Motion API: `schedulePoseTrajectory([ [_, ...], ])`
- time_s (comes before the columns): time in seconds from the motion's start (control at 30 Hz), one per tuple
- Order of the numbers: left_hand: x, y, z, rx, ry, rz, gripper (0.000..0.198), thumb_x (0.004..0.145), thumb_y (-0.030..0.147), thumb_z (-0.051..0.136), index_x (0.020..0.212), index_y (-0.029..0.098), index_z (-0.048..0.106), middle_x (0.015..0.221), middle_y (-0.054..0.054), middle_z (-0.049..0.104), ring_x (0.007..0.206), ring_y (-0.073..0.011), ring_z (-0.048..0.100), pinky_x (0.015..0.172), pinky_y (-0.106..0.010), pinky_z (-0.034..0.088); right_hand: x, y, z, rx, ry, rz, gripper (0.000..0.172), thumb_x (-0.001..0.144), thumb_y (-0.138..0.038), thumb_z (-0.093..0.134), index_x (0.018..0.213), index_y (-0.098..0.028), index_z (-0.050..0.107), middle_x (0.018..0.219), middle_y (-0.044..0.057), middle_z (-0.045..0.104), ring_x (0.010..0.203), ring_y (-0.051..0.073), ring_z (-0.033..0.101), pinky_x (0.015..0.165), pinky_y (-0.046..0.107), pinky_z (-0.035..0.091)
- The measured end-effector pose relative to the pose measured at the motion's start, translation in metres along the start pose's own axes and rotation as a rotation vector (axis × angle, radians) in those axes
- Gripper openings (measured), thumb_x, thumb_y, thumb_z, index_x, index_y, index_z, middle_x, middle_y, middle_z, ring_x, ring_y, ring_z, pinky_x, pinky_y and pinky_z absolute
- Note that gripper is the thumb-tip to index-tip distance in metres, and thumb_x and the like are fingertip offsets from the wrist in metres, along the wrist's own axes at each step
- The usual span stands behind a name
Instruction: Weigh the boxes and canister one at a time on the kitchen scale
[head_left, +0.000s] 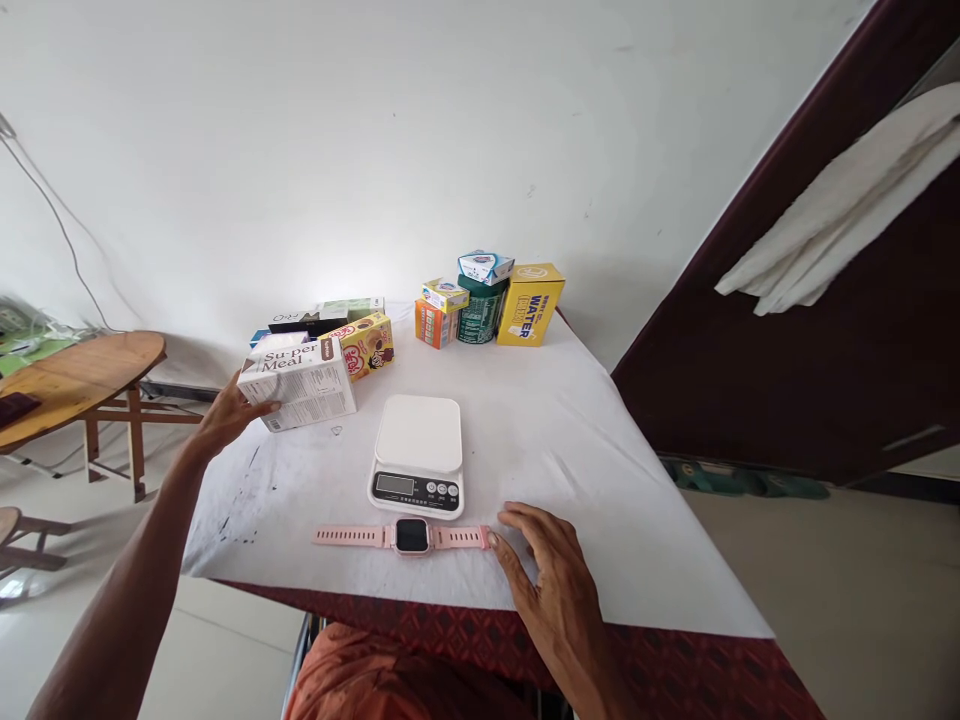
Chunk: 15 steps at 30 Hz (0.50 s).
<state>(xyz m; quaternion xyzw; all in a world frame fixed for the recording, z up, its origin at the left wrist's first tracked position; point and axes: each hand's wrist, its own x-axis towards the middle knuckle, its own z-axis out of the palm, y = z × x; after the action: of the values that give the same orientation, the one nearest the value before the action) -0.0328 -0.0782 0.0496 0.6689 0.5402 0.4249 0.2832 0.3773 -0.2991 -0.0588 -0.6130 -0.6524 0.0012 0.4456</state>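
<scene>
My left hand [225, 412] grips the left end of a white "Super Meal" box [300, 383] and holds it tilted at the table's left side. My right hand [541, 565] lies flat on the white cloth [570, 450] with fingers spread, its fingertips at the right strap end of a pink smartwatch [409, 537]. The watch is stretched out flat along the front edge. Just behind it sits a white digital kitchen scale [418, 453] with nothing on its platform.
Behind the held box lie a yellow snack box [364, 345] and dark and green boxes [322, 317]. At the back stand an orange box [435, 322], a green can [480, 310], a yellow "WATER" box [531, 303]. A round wooden table [71, 375] stands left, a dark door [810, 330] right.
</scene>
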Motion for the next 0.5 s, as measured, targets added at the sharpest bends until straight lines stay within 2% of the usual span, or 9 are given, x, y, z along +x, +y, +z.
schedulePoseTrajectory([
  [0.07, 0.004, -0.010, -0.001, 0.011, -0.065, 0.032, 0.073, 0.066, 0.049, 0.086, 0.127, 0.020, 0.060, 0.130, -0.014, 0.069, 0.126, -0.0365, 0.061, 0.105, -0.051, 0.053, 0.000, 0.001, -0.001, -0.003, -0.010, 0.002, 0.027, 0.103, -0.042, 0.054, 0.111, -0.021, 0.068, 0.111, 0.010, 0.072, 0.106, 0.026, 0.065, 0.088, 0.041, 0.056],
  [0.13, 0.007, -0.022, -0.003, 0.039, -0.073, 0.041, 0.076, 0.067, 0.055, 0.084, 0.130, 0.020, 0.059, 0.137, -0.016, 0.065, 0.130, -0.0375, 0.058, 0.109, -0.053, 0.050, 0.000, 0.001, -0.001, -0.007, -0.021, 0.005, 0.026, 0.103, -0.042, 0.055, 0.112, -0.020, 0.068, 0.112, 0.010, 0.072, 0.107, 0.026, 0.064, 0.089, 0.040, 0.056],
  [0.23, 0.007, -0.038, -0.005, 0.104, -0.066, 0.017, 0.080, 0.066, 0.063, 0.083, 0.131, 0.023, 0.059, 0.135, -0.015, 0.066, 0.124, -0.0386, 0.062, 0.106, -0.056, 0.052, -0.001, 0.002, 0.000, -0.012, -0.014, -0.004, 0.027, 0.103, -0.042, 0.055, 0.112, -0.020, 0.068, 0.112, 0.010, 0.072, 0.106, 0.026, 0.064, 0.089, 0.041, 0.057],
  [0.33, 0.001, -0.045, -0.004, 0.120, -0.076, -0.016, 0.078, 0.066, 0.063, 0.083, 0.130, 0.025, 0.059, 0.132, -0.014, 0.067, 0.116, -0.0367, 0.066, 0.099, -0.056, 0.057, -0.001, 0.003, 0.002, -0.017, -0.009, -0.002, 0.028, 0.103, -0.043, 0.053, 0.111, -0.021, 0.068, 0.112, 0.010, 0.072, 0.106, 0.026, 0.065, 0.090, 0.042, 0.057],
  [0.4, -0.005, -0.046, 0.000, 0.102, -0.055, -0.039, 0.077, 0.066, 0.063, 0.083, 0.128, 0.025, 0.058, 0.131, -0.013, 0.066, 0.114, -0.0353, 0.067, 0.094, -0.054, 0.059, -0.002, 0.004, 0.002, -0.021, -0.012, 0.006, 0.028, 0.104, -0.043, 0.053, 0.111, -0.021, 0.068, 0.112, 0.010, 0.072, 0.107, 0.027, 0.065, 0.090, 0.042, 0.057],
  [0.5, -0.016, -0.044, 0.009, 0.144, 0.040, -0.064, 0.080, 0.065, 0.064, 0.082, 0.127, 0.023, 0.055, 0.133, -0.014, 0.061, 0.113, -0.0354, 0.066, 0.091, -0.056, 0.060, -0.003, 0.004, 0.002, -0.022, -0.021, 0.013, 0.027, 0.103, -0.043, 0.054, 0.112, -0.021, 0.068, 0.113, 0.010, 0.071, 0.107, 0.027, 0.064, 0.090, 0.042, 0.057],
])
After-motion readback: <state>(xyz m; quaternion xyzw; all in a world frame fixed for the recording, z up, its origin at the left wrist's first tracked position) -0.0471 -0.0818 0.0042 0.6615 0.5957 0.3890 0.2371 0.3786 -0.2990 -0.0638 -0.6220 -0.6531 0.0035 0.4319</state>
